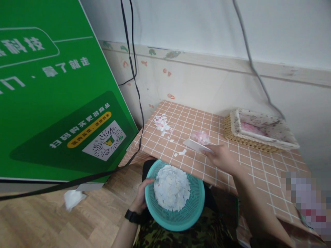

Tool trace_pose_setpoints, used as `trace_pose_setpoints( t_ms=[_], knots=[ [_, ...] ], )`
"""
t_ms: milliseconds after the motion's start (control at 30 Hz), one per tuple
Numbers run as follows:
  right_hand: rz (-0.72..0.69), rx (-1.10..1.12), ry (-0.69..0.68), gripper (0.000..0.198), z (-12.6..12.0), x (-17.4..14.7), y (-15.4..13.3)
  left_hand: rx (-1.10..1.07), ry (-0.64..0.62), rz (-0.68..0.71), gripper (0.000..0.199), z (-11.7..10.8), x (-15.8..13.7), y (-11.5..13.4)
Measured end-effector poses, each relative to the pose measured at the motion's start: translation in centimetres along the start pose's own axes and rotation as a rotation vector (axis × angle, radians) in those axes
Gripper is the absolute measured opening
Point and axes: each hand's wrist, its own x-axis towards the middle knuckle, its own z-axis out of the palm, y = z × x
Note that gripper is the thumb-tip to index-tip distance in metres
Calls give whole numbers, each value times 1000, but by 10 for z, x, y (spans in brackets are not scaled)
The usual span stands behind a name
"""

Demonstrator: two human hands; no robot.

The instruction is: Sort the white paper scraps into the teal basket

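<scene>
My left hand (141,194) grips the left rim of a teal plastic colander (195,193), which rests at my lap just under the table's edge. A mound of torn white paper scraps (172,188) fills its middle. Over the checkered tabletop, my right hand (219,156) is closed on the end of a flat white card (195,145), held at a slant. Just beyond the card sits a small pink and clear crumpled bundle (201,136); I cannot make out its kind. A loose pile of white and pink scraps (161,123) lies at the table's back left, with a few stray bits (182,152) near the front edge.
A cloth-lined wicker basket (261,132) with something pink inside stands at the back right. A green machine panel (64,86) rises on the left, and a black cable (141,113) hangs before the table. White litter (73,199) lies on the wooden floor.
</scene>
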Motion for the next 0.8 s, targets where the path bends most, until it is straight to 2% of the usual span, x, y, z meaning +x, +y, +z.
trace_pose_setpoints(
  t_ms=[133,267,500,667,800],
  knots=[
    [53,-69,3,26,12,-24,-13,-9,-11,17,13,2,-2,5],
    [3,-38,-43,28,20,-33,-32,-16,-52,7,18,6,-6,10],
    [-58,-39,-31,31,24,-29,-44,-8,-35,29,19,5,-8,19],
    [-213,44,-130,27,26,-26,-58,-16,-71,33,21,2,-7,23],
    [-136,-16,-64,27,20,-6,-44,-6,-75,49,19,0,-9,27]
  ],
)
